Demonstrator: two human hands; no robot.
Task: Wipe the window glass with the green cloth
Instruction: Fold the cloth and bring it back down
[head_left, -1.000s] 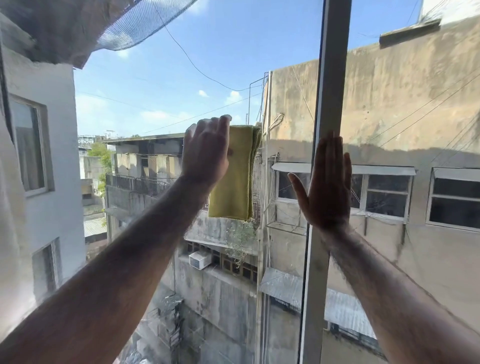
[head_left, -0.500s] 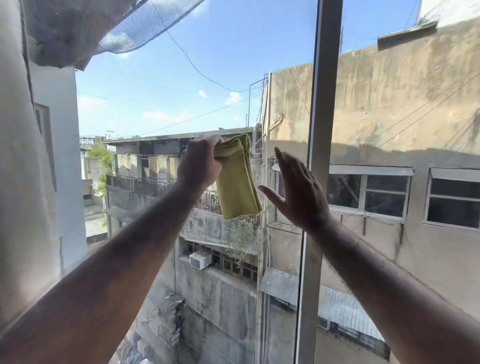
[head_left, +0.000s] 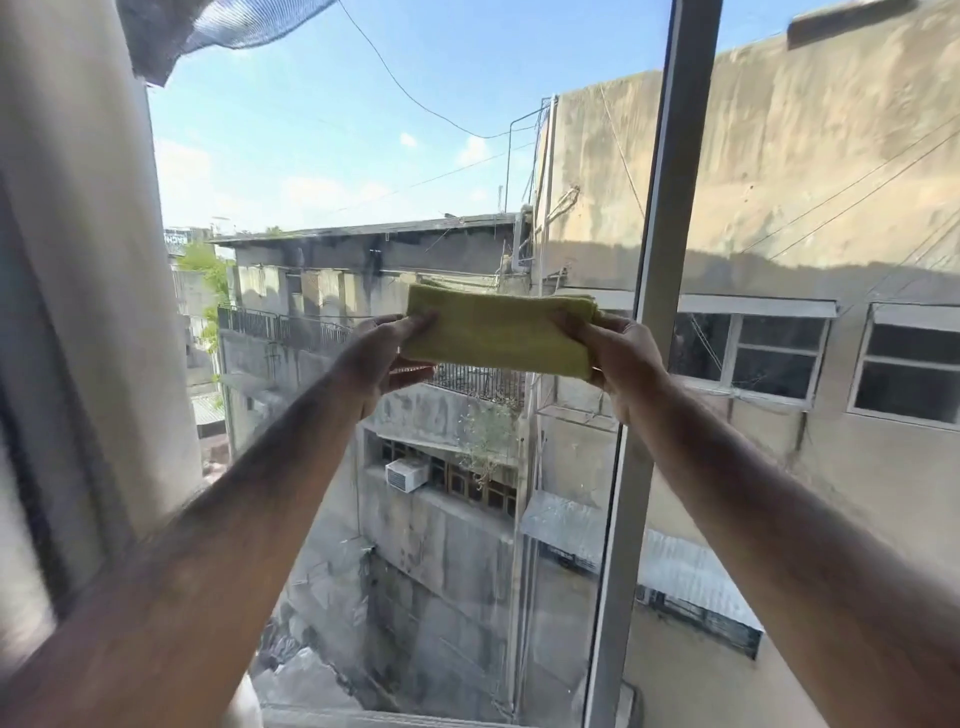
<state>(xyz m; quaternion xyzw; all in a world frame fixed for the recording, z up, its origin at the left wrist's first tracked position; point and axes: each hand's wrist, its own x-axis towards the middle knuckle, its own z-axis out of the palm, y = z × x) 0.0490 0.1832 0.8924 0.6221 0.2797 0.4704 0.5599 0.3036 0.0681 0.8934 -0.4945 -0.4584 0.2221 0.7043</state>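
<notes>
A folded yellow-green cloth (head_left: 496, 332) is stretched flat and level between both hands, in front of the window glass (head_left: 332, 156). My left hand (head_left: 382, 358) pinches its left end between thumb and fingers. Its right end is gripped by my right hand (head_left: 621, 358). Both arms reach forward from the bottom corners. Whether the cloth touches the pane cannot be told.
A grey vertical window frame bar (head_left: 654, 322) runs top to bottom just right of the cloth, with another pane (head_left: 831, 182) beyond it. A pale curtain or wall (head_left: 78, 260) fills the left side. The sill (head_left: 363, 717) lies at the bottom. Buildings stand outside.
My right hand left the frame bar and took the cloth's free end. The cloth went from hanging under my left hand to being held level between both hands, lower down.
</notes>
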